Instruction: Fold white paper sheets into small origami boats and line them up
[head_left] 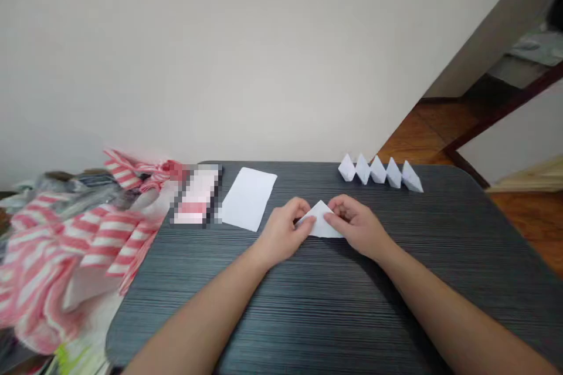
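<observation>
A small white sheet of paper (324, 227), folded to a point at the top, is held between both hands over the middle of the dark table. My left hand (288, 228) pinches its left side, thumb on top and fingers curled behind. On the other side my right hand (355, 223) grips the right edge the same way, its thumb lying on the paper. The fold's peak points away from me, and the lower edge looks roughly straight. Left of my hands lies a flat stack or sheet of white paper (249, 199).
Several folded white paper shapes (378, 169) stand in a row near the table's far right edge. A blurred-out, phone-like object (196, 194) lies at the left. Red-and-white striped cloth (101, 234) is heaped beside the dark table (281, 316). A wall (264, 58) rises behind.
</observation>
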{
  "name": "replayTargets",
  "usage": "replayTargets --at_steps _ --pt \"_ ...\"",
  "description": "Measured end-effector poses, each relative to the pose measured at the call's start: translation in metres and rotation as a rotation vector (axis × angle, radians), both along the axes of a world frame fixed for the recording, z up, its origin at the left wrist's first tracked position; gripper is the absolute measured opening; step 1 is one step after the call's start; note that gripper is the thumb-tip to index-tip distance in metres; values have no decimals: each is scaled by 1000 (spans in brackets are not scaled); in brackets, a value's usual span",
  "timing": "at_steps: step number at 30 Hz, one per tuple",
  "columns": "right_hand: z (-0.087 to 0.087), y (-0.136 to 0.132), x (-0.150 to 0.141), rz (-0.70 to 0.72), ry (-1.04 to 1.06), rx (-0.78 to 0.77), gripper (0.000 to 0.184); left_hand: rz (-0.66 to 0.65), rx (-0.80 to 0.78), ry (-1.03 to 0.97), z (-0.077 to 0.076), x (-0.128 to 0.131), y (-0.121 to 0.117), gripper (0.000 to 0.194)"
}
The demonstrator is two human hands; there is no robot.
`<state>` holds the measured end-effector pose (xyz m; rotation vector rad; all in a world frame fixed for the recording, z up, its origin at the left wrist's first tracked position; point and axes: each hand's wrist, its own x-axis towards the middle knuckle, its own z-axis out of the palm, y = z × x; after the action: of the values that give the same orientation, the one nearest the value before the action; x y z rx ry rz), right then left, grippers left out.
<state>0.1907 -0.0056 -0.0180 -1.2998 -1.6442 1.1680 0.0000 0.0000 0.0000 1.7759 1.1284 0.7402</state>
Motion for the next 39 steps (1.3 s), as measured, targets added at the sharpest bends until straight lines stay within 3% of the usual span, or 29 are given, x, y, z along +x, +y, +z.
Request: replayTargets --at_steps 7,13,22,26,34,39 --pt "5 -2 2 53 -170 27 22 -64 -56 4 1 0 1 22" --pt "11 -3 2 95 -233 90 23 -69 13 101 3 -1 3 30" --pt "17 -3 0 141 -317 150 24 -91 -38 52 1 -1 4 29" --pt "17 -3 -2 168 -324 156 24 -68 8 78 1 -1 5 32" --pt "17 -5 -1 167 -236 -68 24 13 -68 31 -5 -2 6 33" --pt "17 -4 1 67 -180 -72 23 -22 -129 -1 -4 -1 5 29"
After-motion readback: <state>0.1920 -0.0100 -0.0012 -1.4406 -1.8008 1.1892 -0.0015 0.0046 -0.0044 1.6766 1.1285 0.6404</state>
